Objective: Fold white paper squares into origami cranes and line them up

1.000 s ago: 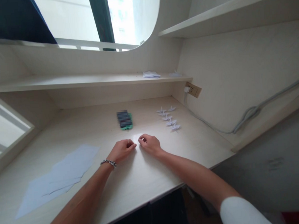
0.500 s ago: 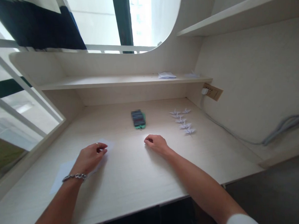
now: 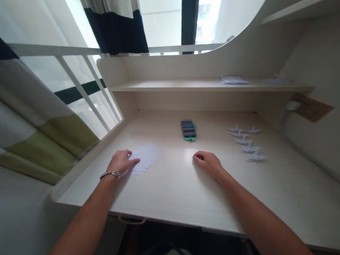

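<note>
White sheets (image 3: 150,155) on the worktop (image 3: 167,195) remain unfolded, the left hand (image 3: 122,162) over their edge, thumb and fingers parted. The right hand (image 3: 208,163) curls, contents unclear. Farther off, several folded birds (image 3: 250,149) look finished.

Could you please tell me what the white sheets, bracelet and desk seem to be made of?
White sheets: apparently matte paper, thin with overlapping edges. Bracelet: probably polished metal, with shiny silvery links. Desk: perhaps laminated wood, satin, with a soft bright reflection.
</note>
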### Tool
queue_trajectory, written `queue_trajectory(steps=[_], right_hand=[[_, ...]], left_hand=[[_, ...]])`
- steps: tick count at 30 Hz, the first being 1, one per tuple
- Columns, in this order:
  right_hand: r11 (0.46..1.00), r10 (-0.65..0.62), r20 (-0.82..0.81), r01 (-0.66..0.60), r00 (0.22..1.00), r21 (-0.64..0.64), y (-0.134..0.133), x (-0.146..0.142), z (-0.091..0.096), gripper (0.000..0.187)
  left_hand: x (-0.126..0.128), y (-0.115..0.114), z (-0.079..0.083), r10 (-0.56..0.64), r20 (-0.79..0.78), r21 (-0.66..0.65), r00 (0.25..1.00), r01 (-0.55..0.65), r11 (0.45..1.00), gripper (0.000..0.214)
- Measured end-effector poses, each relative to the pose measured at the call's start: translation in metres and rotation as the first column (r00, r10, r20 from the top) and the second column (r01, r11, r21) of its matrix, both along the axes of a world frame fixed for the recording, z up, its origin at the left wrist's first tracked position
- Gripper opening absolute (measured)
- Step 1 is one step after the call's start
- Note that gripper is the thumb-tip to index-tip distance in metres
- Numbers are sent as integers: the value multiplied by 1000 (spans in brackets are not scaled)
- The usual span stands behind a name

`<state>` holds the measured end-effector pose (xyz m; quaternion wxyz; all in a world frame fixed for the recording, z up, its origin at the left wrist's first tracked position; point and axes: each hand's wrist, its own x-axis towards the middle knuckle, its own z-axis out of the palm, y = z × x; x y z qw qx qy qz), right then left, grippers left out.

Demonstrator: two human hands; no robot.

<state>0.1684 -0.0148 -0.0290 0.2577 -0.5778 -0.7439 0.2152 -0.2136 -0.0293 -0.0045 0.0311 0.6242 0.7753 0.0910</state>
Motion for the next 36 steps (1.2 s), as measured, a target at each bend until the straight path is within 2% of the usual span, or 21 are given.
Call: queue_trajectory(steps=[6,10,12,17,20,22,25,28,32,36], right_hand=[[1000,24,6,-24,1000,-7,-1,1,-1,24],[999,34,16,-34,999,-4,0,2,-2,24],[999,37,18,-37,999,-3,0,2,-3,24],[999,45,8,-45,999,-5,0,3,-2,23],[999,43,-25,-43,999,2,0,2,-1,23],[999,42,-81,-41,996,10,-1,1,-1,23],[997,74,-241,-76,968,4,-3,-4,1,26],[982,60,-462,-135,885,-131,-7,-11,3,35],[969,13,-633,-165,774,-182,-8,-17,3,38],[980,-71,-693,-79,718,-183,-3,-14,0,35]], left_hand=[[3,6,9,14,97,-74,995,-7,997,48],[5,7,12,71,135,-119,988,-55,991,42],[7,6,12,92,160,-93,983,-78,993,41],[12,1,13,44,282,100,958,-75,992,24],[22,-2,12,-8,512,172,859,-93,981,25],[36,-5,12,-41,683,200,729,-132,971,29],[67,-9,9,-65,833,164,549,-133,977,33],[103,-12,4,-60,908,104,413,-83,991,34],[145,-17,-2,-61,939,50,338,40,998,35],[168,-19,-5,-82,931,32,355,143,989,36]])
